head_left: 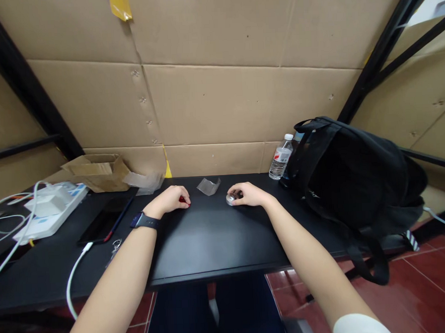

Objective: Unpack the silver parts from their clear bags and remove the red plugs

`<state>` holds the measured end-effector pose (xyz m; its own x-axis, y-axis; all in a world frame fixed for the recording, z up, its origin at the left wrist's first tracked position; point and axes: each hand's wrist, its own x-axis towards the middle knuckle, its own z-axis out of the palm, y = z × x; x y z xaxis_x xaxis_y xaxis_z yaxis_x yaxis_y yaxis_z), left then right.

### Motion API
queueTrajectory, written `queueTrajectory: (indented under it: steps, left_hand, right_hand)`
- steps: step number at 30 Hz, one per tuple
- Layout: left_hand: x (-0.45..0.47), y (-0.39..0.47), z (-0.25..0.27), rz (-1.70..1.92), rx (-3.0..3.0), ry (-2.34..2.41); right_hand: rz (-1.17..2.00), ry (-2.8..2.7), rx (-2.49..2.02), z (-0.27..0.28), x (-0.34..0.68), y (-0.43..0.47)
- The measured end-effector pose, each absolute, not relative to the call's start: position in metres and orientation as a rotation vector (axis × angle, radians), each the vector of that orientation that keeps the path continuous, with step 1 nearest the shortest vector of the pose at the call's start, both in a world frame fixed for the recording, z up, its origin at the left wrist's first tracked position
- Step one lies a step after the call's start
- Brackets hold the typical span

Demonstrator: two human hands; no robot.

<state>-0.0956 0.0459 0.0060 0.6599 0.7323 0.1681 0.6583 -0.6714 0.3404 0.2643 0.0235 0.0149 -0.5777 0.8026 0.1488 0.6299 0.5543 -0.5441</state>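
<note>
My left hand (171,198), with a dark watch (145,220) on its wrist, rests on the black table (218,236). Its fingers curl around a small red object (183,201), mostly hidden by them. To the right, my right hand (249,193) grips a small round object (230,199), silvery or clear, which sits at the table surface. What kind of thing either object is, I cannot make out. Between the two hands and slightly farther back lies a small clear plastic wrapper (208,186), touched by neither.
A black backpack (361,184) and a water bottle (280,157) stand at right. Along the left are a phone (105,220) on a white cable, keys (116,245), a power strip (53,217), a brown paper bag (99,173) and clear plastic (146,181). A cardboard wall (219,102) closes the back.
</note>
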Motion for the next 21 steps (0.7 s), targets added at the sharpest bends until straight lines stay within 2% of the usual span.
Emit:
queueTrajectory:
  steps: [12, 21]
  left_hand:
    - [-0.068, 0.033, 0.0, 0.345, 2.732, 1.375]
    - [-0.043, 0.023, 0.003, 0.778, 2.552, 0.997]
  right_hand:
    - [0.66, -2.336, -1.116, 0.015, 0.265, 0.024]
    - [0.535, -2.241, -1.047, 0.02, 0.257, 0.019]
